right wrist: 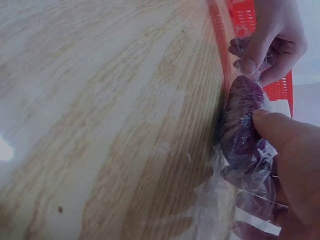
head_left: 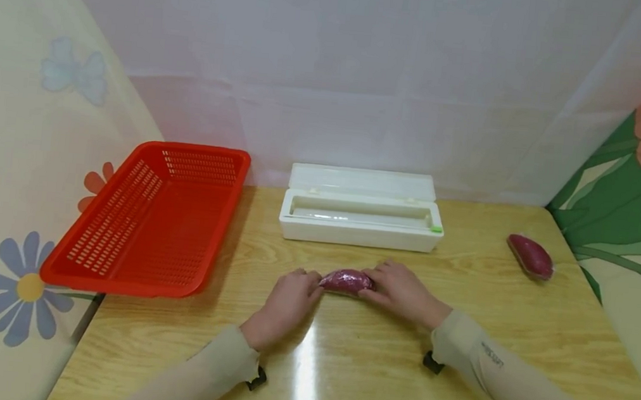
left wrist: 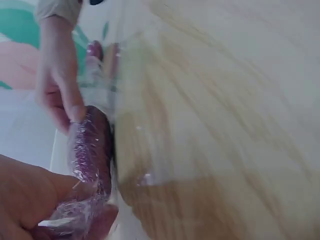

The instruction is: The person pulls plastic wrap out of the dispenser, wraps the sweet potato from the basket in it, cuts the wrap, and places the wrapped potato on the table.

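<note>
A purple sweet potato (head_left: 346,281) in shiny cling film lies on the table between my two hands. My left hand (head_left: 290,296) pinches the film at its left end; in the left wrist view the film (left wrist: 75,212) bunches between thumb and fingers. At the other end, my right hand (head_left: 401,289) holds the sweet potato, the thumb (right wrist: 272,125) pressing on its side. Loose crumpled film (right wrist: 245,182) hangs around the right fingers, partly hiding them.
Behind the hands stands a white cling film dispenser (head_left: 360,236) with its lid raised. A red plastic basket (head_left: 199,278) sits at the left. Another purple sweet potato (head_left: 530,256), apparently wrapped, lies at the far right of the wooden table (head_left: 514,344).
</note>
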### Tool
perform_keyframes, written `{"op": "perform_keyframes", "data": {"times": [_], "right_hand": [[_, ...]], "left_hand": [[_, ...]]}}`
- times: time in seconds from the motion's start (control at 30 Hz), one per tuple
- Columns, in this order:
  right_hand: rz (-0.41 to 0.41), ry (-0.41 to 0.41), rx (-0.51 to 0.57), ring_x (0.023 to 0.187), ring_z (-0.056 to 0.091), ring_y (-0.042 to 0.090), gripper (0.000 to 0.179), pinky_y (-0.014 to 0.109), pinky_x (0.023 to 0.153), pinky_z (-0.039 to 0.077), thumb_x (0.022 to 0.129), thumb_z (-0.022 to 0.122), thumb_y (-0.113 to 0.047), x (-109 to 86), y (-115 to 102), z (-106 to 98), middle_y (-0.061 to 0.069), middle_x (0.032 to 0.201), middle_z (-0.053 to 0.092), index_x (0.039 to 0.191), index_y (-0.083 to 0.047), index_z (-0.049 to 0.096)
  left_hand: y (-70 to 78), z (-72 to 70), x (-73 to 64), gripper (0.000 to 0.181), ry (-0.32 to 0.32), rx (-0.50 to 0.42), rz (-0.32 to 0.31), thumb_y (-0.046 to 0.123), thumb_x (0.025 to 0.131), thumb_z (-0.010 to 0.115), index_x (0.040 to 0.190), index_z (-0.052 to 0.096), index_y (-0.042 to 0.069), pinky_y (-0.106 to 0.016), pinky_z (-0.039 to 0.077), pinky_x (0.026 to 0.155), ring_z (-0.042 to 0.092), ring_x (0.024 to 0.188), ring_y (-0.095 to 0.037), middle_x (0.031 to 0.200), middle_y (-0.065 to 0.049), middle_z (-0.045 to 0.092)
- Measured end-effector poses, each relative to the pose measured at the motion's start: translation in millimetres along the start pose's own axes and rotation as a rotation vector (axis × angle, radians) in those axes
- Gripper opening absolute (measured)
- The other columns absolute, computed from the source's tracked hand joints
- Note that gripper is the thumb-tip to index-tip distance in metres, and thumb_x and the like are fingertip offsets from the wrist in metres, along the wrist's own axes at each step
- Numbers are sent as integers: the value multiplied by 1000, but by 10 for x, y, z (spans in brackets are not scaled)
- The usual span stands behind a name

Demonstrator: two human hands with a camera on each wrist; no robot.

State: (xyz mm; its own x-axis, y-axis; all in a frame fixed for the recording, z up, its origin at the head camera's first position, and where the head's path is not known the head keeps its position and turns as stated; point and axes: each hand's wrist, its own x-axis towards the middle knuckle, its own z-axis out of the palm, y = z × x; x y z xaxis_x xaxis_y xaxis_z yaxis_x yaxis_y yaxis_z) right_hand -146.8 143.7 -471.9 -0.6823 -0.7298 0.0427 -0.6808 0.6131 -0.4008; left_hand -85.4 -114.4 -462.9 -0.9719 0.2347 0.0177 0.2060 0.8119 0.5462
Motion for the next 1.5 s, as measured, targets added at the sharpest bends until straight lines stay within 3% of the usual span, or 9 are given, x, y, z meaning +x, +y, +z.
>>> {"op": "perform_keyframes", "data": {"times": [0.2, 0.33, 0.6, 0.67, 0.8, 0.93, 1.23, 1.37, 1.5], "right_hand": [[-7, 7, -49, 96, 60, 20, 46, 41, 86, 53, 99, 71, -41, -9, -5, 3, 4, 104, 72, 128, -6, 71], [-13, 6, -53, 98, 60, 21, 46, 41, 87, 53, 98, 71, -40, -6, -19, -1, 4, 105, 72, 128, -6, 71], [-1, -25, -49, 103, 61, 22, 47, 44, 93, 53, 99, 70, -41, -4, -12, -18, 6, 109, 72, 129, -5, 70], [4, -36, -45, 104, 61, 23, 48, 45, 94, 53, 98, 71, -40, -7, -10, -30, 6, 110, 72, 131, -4, 69], [-1, -50, -37, 105, 61, 24, 49, 45, 95, 53, 98, 71, -40, -8, -12, -53, 7, 112, 72, 132, -4, 68], [-21, -52, -34, 106, 62, 25, 48, 46, 96, 53, 98, 71, -39, 3, -11, -65, 8, 112, 72, 130, -3, 69], [-58, -66, -47, 101, 62, 22, 49, 43, 92, 54, 99, 70, -40, 46, 17, -58, 7, 108, 73, 129, -2, 69], [-63, -72, -38, 100, 63, 22, 50, 43, 91, 55, 99, 70, -40, 62, 13, -86, 7, 108, 73, 130, -2, 69], [-55, -92, -16, 101, 63, 21, 50, 43, 92, 55, 100, 69, -41, 89, 34, -100, 7, 110, 72, 131, -3, 68]], "left_hand": [[-11, -36, 20, 13, -28, -261, -196, 15, 96, 74, 99, 67, 4, -29, 55, 59, 64, 65, -14, 81, -5, 72], [-17, -51, 9, 13, -24, -323, -248, 16, 95, 75, 94, 67, 5, -28, 52, 56, 60, 63, -12, 78, -3, 69], [3, -135, -30, 35, -147, -560, -311, 13, 105, 55, 137, 57, -2, -23, 39, 45, 47, 49, -11, 66, -8, 62], [-7, -171, -36, 34, -185, -546, -293, 7, 103, 54, 136, 57, -3, -23, 38, 46, 47, 50, -11, 68, -7, 63], [-54, -206, -42, 26, -246, -553, -255, -2, 98, 60, 124, 62, -3, -25, 50, 56, 66, 69, -15, 92, -13, 76], [-96, -203, -24, 21, -257, -555, -210, 1, 95, 69, 115, 63, -2, -32, 58, 64, 73, 84, -22, 101, -16, 77], [-162, -21, 66, 9, -147, -517, -42, 5, 101, 66, 109, 64, 2, -27, 57, 63, 70, 78, -21, 92, -7, 75], [-147, 22, 102, 13, -103, -376, 61, 6, 97, 71, 99, 59, 10, -26, 56, 65, 64, 74, -13, 87, -1, 71], [-119, 39, 144, 6, -58, -242, 169, 10, 96, 74, 99, 70, 13, -28, 56, 75, 61, 84, -11, 93, 3, 67]]}}
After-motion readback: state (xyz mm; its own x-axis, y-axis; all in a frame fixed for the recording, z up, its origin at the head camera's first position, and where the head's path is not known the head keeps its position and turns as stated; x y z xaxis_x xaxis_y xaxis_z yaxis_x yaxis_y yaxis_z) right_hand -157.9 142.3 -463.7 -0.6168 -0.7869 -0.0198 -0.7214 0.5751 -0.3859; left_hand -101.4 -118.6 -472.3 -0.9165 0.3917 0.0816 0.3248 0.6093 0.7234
